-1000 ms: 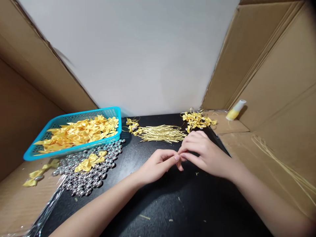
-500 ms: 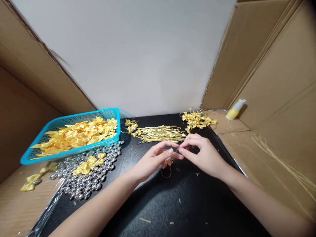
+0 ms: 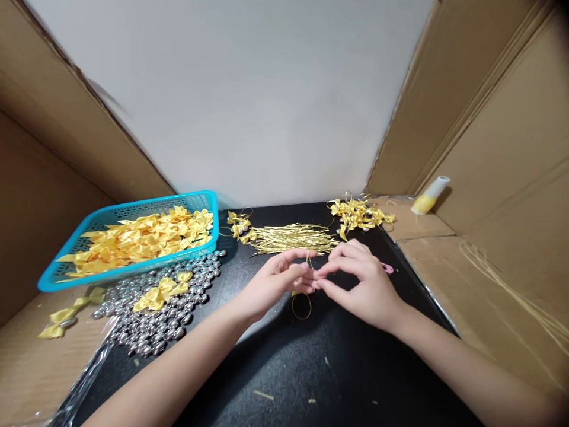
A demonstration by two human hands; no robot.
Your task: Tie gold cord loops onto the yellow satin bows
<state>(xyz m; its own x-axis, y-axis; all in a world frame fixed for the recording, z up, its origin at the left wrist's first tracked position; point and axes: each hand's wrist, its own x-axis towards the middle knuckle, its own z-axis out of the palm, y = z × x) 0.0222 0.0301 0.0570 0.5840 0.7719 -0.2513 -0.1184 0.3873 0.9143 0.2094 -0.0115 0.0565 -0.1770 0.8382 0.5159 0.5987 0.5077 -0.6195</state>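
Note:
My left hand (image 3: 284,276) is closed, with the thumb against the fingers and a thin gold cord (image 3: 308,259) held upright between them. My right hand (image 3: 362,276) pinches thumb and fingertips together right at the left fingertips; what it grips is too small to make out. Below the left fingers a loop of gold cord (image 3: 302,316) shows near the black tabletop, with a bit of yellow bow beside it mostly hidden by the hand. Behind both hands lies a bundle of cut gold cords (image 3: 291,237).
At left stands a blue basket (image 3: 216,222) of yellow bows. Silver beads (image 3: 164,326) spread before it, with loose bows (image 3: 162,292) on top. Bows on cord loops (image 3: 360,213) are heaped at back right, near a pink object (image 3: 387,268). A yellow-white cone (image 3: 431,196) stands on cardboard.
My right hand has shifted slightly right and down, uncovering the pink object. The left fingers have spread a little, and the loop below hangs in fuller view.

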